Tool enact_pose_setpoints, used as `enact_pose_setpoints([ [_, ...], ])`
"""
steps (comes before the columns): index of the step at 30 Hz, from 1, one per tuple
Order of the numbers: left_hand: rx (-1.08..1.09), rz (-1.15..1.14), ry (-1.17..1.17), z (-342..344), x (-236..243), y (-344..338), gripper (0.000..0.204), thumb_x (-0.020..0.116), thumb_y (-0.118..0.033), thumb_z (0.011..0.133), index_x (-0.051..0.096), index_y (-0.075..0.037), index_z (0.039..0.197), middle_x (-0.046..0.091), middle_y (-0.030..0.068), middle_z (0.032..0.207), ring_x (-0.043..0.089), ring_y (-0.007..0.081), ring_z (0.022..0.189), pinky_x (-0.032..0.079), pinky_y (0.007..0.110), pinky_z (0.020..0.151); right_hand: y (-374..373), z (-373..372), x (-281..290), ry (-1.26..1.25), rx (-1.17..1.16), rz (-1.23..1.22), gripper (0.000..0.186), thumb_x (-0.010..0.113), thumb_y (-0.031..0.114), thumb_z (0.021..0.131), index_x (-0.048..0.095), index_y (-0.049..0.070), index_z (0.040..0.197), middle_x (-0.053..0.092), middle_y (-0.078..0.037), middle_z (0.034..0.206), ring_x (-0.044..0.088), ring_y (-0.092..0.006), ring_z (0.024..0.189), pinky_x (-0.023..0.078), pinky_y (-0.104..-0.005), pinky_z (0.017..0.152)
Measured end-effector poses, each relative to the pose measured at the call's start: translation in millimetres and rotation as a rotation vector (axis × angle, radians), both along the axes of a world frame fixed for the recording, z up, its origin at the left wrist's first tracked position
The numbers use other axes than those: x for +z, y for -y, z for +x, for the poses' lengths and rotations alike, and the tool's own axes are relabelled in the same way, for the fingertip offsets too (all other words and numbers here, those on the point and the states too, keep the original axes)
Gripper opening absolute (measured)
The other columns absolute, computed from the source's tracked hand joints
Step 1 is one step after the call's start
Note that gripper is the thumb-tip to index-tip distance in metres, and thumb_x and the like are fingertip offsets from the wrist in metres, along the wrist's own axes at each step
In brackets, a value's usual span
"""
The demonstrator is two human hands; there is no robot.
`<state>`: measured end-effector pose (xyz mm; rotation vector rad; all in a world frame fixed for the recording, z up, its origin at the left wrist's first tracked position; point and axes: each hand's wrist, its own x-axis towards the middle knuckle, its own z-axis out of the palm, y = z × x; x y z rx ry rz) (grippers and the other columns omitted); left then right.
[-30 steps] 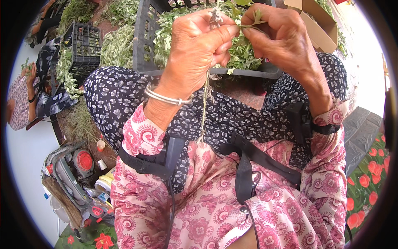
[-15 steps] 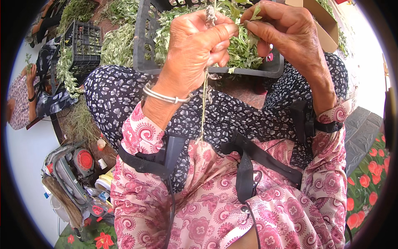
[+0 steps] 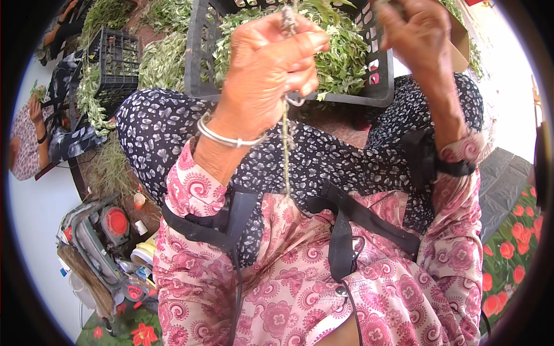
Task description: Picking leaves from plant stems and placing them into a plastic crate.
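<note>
The left hand is up high in front of the person, its fingers curled tight around a thin stripped herb stem. The stem's tip pokes out above the fist, and the long bare tail hangs straight down from under the fingers, over the dark flowered skirt on the lap. A silver bangle sits on that wrist.

The right hand is lifted to the upper right, well apart from the left, fingers bent inward near the top edge. Whether they pinch anything cannot be told; the fingertips run out of the picture.

Just behind both hands stands a black plastic crate, heaped with leafy green sprigs, its near wall resting against the knees. Further left, a second black crate stands among more cut greenery on the ground. At the far left edge another person sits, a hand raised with a bit of green. Lower left lies a bag with a red disc on it, and a cloth with red flowers shows at the right.
</note>
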<state>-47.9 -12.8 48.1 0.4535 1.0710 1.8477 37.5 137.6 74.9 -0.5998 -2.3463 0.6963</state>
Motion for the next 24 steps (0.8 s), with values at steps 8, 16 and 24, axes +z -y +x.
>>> enact_pose_setpoints([
  [8, -0.065, -0.044, -0.025, 4.4, -3.3, -0.6, 0.015, 0.054, -0.009, 0.081, 0.055, 0.005, 0.084, 0.037, -0.0031, 0.053, 0.031, 0.0039, 0.038, 0.036, 0.022, 0.043, -18.8, 0.9, -7.6, -0.025, 0.235, -0.152, 0.028, 0.063, 0.006, 0.073, 0.055, -0.005, 0.098, 0.057, -0.007, 0.083, 0.053, -0.0080, 0.053, 0.043, -0.0185, 0.047],
  [16, -0.153, -0.051, -0.003, 4.7, -7.1, -0.9, 0.018, 0.049, -0.008, 0.082, 0.053, 0.006, 0.092, 0.040, -0.0015, 0.056, 0.034, 0.0053, 0.041, 0.038, 0.023, 0.046, -2.0, 0.9, 7.6, 0.091, 0.461, -0.720, 0.039, 0.066, 0.015, 0.073, 0.053, -0.004, 0.104, 0.061, -0.009, 0.084, 0.056, -0.0079, 0.057, 0.046, -0.0176, 0.049],
  [24, -0.200, -0.089, -0.057, 9.4, -7.4, -4.4, 0.023, 0.051, -0.012, 0.081, 0.052, 0.007, 0.095, 0.042, -0.0006, 0.055, 0.036, 0.0064, 0.040, 0.040, 0.025, 0.048, -13.7, 5.7, -4.5, 0.041, 0.518, -0.622, 0.009, 0.062, 0.008, 0.076, 0.060, 0.000, 0.081, 0.057, -0.001, 0.061, 0.051, -0.0042, 0.052, 0.042, -0.0172, 0.046],
])
